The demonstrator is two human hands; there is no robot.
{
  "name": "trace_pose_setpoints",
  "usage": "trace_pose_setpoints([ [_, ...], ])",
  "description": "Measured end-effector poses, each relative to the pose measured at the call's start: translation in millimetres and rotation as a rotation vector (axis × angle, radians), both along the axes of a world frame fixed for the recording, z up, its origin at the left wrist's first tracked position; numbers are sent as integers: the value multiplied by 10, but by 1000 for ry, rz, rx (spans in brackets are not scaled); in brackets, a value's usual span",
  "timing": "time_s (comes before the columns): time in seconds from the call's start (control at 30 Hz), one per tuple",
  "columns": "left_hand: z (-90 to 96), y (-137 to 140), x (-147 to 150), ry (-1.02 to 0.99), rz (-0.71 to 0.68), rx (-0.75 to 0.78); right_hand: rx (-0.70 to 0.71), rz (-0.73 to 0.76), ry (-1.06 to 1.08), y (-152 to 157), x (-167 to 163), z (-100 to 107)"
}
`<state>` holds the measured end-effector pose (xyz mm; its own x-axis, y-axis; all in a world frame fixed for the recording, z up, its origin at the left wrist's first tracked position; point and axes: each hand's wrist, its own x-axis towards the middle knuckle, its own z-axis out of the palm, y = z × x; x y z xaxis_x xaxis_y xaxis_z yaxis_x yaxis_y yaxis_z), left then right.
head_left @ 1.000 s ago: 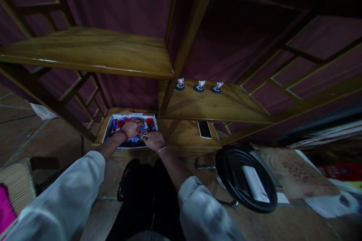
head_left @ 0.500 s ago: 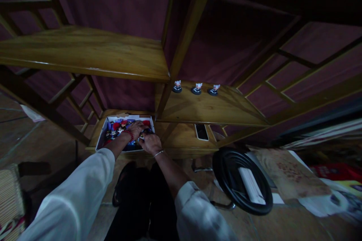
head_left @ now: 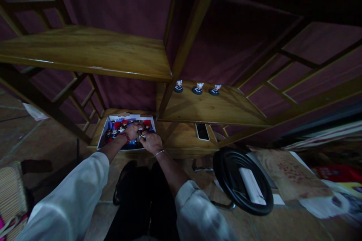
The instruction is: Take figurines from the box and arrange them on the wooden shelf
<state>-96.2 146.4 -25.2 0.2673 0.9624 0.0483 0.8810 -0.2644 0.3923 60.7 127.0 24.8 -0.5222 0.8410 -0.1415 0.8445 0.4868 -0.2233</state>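
A shallow white box (head_left: 102, 135) on the low wooden shelf holds several small figurines, some with red tops, on blue-purple lining. Both my hands are over its right half. My right hand (head_left: 152, 143), with a thin bracelet at the wrist, has its fingers closed on a small dark-and-white figurine (head_left: 141, 134). My left hand (head_left: 132, 131), wearing a red bead bracelet, comes at the same figurine from the left, its fingers bent against it. The fingers partly cover the figurine, so its details are unclear. Another red-topped figurine (head_left: 147, 123) lies just behind my hands.
Three grey-white figurines on dark round bases, one a middle figurine (head_left: 198, 88), stand on the raised right shelf (head_left: 209, 107). A phone (head_left: 202, 131) lies below on the low shelf. A black round stool (head_left: 223, 180) bearing a white packet (head_left: 252, 186) is at right. An upper shelf (head_left: 85, 51) overhangs the box.
My left hand has drawn back slightly left and its fingers have bent, uncovering more of the figurine at my right fingertips. My right hand has hardly moved. The view has shifted slightly.
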Motion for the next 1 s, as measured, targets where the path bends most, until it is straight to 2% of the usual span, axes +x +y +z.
trace_pose_setpoints([
  [0.23,79,-143,-11,-5,52,26,-27,-33,13,9,-16,-15],
  [0.5,83,-293,-6,62,47,32,-24,-28,40,40,-12,-66],
  [0.63,144,-299,9,61,54,-30,-41,-46,20,33,-18,-37],
  [0.83,278,-338,44,62,-15,-126,-32,-52,20,19,-17,-33],
  [1.0,310,-431,53,94,7,-144,-18,-33,21,23,-7,-73],
])
